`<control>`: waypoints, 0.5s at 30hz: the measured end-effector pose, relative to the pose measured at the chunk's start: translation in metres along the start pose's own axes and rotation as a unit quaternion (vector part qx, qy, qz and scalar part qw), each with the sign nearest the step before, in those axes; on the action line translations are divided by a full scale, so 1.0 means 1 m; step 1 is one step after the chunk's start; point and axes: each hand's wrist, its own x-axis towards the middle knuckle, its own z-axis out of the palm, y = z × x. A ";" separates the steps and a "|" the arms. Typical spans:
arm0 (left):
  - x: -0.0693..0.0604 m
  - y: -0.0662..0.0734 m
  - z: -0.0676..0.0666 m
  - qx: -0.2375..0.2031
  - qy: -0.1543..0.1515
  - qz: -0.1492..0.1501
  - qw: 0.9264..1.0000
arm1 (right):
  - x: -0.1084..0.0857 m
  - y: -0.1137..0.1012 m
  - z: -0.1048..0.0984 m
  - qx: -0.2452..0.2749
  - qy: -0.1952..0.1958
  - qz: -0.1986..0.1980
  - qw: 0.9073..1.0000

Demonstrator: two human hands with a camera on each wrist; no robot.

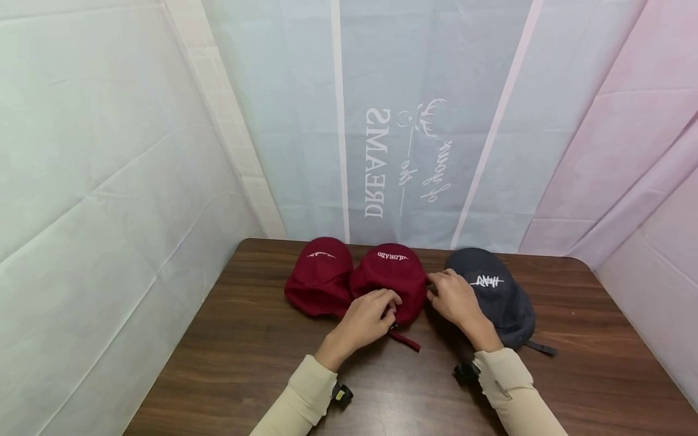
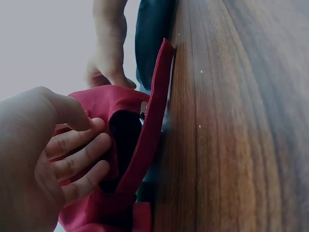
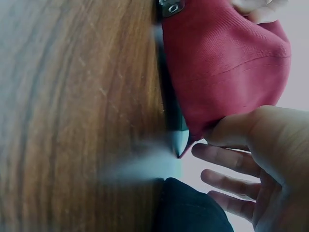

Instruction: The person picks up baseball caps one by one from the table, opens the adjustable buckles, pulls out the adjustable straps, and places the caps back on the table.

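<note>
A dark red baseball cap [image 1: 388, 269] with white lettering lies in the middle of the table, its strap trailing toward me. My left hand [image 1: 368, 318] is at the near side of its crown, thumb and forefinger pinching the cloth beside the back opening [image 2: 126, 140]. At the cap's right edge, my right hand [image 1: 455, 300] pinches the rim between thumb and forefinger; its other fingers [image 3: 227, 181] stand apart from the cloth. Left of this cap, and touching it, lies a second dark red cap [image 1: 322, 269]. A dark grey cap [image 1: 504, 303] with a white emblem is just right of my right hand.
The caps lie on a brown wood-grain table [image 1: 229, 363], near its far edge. Behind it hangs a pale blue cloth [image 1: 283, 109] with printed words. A white cloth wall [image 1: 109, 181] closes the left side, and a pinkish cloth [image 1: 616, 139] the right.
</note>
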 end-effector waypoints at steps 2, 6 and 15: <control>0.000 0.002 0.000 -0.007 -0.001 0.000 1.000 | -0.001 0.000 -0.002 0.002 0.002 0.002 1.000; 0.002 0.005 0.000 -0.013 0.008 0.011 1.000 | -0.005 -0.001 -0.007 0.015 0.001 0.013 1.000; 0.007 0.020 -0.004 -0.040 0.014 0.033 0.999 | -0.012 -0.005 -0.029 0.046 -0.007 0.043 0.998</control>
